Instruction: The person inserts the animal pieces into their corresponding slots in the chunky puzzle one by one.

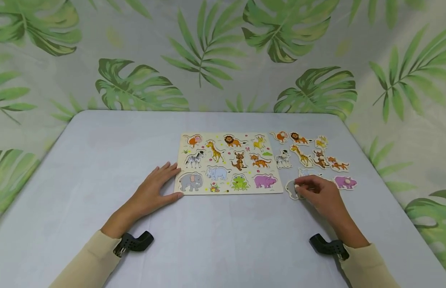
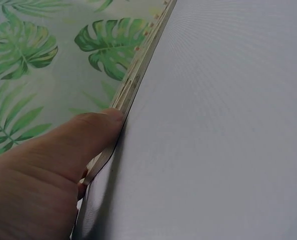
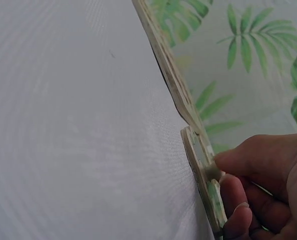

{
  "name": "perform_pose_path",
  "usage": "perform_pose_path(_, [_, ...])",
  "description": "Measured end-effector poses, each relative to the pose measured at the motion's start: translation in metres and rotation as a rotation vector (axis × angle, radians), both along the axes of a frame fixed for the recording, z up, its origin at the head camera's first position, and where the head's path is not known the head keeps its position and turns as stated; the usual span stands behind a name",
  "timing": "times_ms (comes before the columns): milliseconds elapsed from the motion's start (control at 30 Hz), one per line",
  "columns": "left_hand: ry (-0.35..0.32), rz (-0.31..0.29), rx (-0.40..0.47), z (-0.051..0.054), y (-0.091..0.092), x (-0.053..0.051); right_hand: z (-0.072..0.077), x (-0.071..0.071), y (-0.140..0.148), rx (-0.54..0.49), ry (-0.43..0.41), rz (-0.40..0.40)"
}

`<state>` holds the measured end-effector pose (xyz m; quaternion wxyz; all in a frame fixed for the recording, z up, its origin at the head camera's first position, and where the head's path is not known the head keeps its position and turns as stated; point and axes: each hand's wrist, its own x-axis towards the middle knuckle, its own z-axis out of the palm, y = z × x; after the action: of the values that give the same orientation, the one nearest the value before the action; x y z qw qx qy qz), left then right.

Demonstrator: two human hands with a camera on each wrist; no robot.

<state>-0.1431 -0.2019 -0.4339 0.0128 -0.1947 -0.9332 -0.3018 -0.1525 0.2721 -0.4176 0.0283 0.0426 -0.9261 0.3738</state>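
A wooden animal puzzle board (image 1: 213, 137) lies flat on the table. My left hand (image 1: 151, 193) rests at its lower left corner, fingers spread, and the thumb (image 2: 96, 132) touches the board's edge. To the right of the board, my right hand (image 1: 324, 197) pinches the small knob (image 3: 213, 173) of a grey elephant piece (image 1: 291, 189) between thumb and fingers. The hand covers much of that piece, which appears low at the table surface. Partly behind the fingers is a pale blue rhino piece (image 1: 305, 172). Nearby lies a purple hippo piece (image 1: 345, 182).
Right of the board lie loose pieces: monkey (image 1: 281, 137), lion (image 1: 299, 139), yellow antelope-like animal (image 1: 321, 142), zebra (image 1: 283, 159), giraffe (image 1: 301, 156), kangaroo (image 1: 320, 159) and tiger (image 1: 337, 164). A leaf-patterned cloth (image 1: 223, 52) hangs behind the white table (image 1: 223, 240).
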Motion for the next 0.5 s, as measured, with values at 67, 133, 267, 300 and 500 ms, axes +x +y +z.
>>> perform_pose_path(67, [0.0, -0.002, 0.001, 0.0006, 0.0004, -0.0007, 0.0002, 0.0, -0.0004, 0.011, 0.007, -0.007])
perform_pose_path(133, [-0.004, 0.001, -0.004, 0.0008, 0.0004, -0.0011, 0.0003, 0.0002, -0.0014, 0.02, 0.012, -0.012])
perform_pose_path(267, [-0.011, 0.009, -0.016, 0.0016, 0.0002, -0.0013, -0.0003, -0.0005, -0.0032, 0.046, 0.028, -0.02])
perform_pose_path(300, [-0.013, 0.011, -0.016, 0.0018, 0.0003, -0.0012, -0.0004, -0.0007, -0.0035, 0.05, 0.031, -0.022])
perform_pose_path(500, [-0.021, 0.013, -0.016, 0.0026, 0.001, -0.0005, 0.0005, 0.0, -0.0046, 0.071, 0.05, -0.029])
